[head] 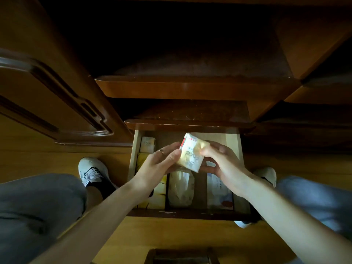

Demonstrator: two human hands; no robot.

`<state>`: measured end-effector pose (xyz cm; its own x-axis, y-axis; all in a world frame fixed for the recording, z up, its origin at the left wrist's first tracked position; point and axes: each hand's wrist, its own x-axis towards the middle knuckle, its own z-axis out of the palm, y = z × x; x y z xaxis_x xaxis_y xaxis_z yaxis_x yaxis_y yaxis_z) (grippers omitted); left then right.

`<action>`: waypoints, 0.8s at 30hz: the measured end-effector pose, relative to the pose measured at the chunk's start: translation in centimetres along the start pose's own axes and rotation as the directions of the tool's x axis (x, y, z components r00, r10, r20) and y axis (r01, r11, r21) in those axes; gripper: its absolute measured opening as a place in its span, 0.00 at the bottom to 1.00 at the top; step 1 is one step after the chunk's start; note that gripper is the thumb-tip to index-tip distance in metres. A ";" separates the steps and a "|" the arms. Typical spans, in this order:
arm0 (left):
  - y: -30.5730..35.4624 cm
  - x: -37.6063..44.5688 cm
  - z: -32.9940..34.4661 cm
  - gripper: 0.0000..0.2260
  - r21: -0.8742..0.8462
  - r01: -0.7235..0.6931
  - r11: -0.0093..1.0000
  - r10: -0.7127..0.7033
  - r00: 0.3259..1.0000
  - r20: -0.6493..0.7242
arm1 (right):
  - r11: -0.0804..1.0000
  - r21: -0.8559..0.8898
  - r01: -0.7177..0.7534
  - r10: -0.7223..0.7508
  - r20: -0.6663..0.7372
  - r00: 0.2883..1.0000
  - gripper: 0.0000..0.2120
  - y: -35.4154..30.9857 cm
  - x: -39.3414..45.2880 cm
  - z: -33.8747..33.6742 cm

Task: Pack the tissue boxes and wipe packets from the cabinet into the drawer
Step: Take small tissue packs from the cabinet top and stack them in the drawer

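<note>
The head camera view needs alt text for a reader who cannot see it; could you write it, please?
Both hands, left hand and right hand, hold a yellow tissue packet above an open drawer already holding several packets, below dark empty cabinet shelves.

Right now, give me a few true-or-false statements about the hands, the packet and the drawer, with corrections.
1. Both hands hold one packet. True: the left hand and right hand grip the yellow packet.
2. The drawer is shut. False: the drawer is pulled open.
3. The drawer holds nothing. False: several packets lie in it, such as the pale packet.
4. The left hand wears a ring. True.
</note>
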<state>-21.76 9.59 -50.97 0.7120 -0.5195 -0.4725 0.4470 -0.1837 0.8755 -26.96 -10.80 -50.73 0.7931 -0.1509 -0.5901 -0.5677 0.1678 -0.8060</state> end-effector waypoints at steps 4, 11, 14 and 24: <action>-0.8 -0.3 1.2 0.27 0.108 -0.006 0.994 0.005 1.000 0.015 | 0.998 0.057 -0.009 0.009 -0.013 1.000 0.11 1.0 -0.2 0.6; -1.7 -1.3 2.9 0.35 0.131 0.058 0.990 -0.061 0.998 0.020 | 0.996 -0.042 -0.072 0.075 0.079 0.994 0.07 1.9 0.3 2.2; -2.8 -2.2 3.0 0.36 0.070 0.145 0.987 -0.148 0.988 0.038 | 0.985 -0.141 -0.099 0.109 0.061 0.992 0.14 2.5 0.5 3.4; -4.4 -1.4 -4.0 0.33 0.197 0.173 0.965 -0.099 0.936 -0.338 | 0.965 -0.138 -0.223 0.225 0.000 0.974 0.34 5.7 9.4 5.5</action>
<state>-22.58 14.48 -54.57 0.8049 -0.1862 -0.5634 0.4481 -0.4316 0.7829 -21.52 -5.91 -60.56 0.6451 -0.1091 -0.7563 -0.7550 0.0615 -0.6529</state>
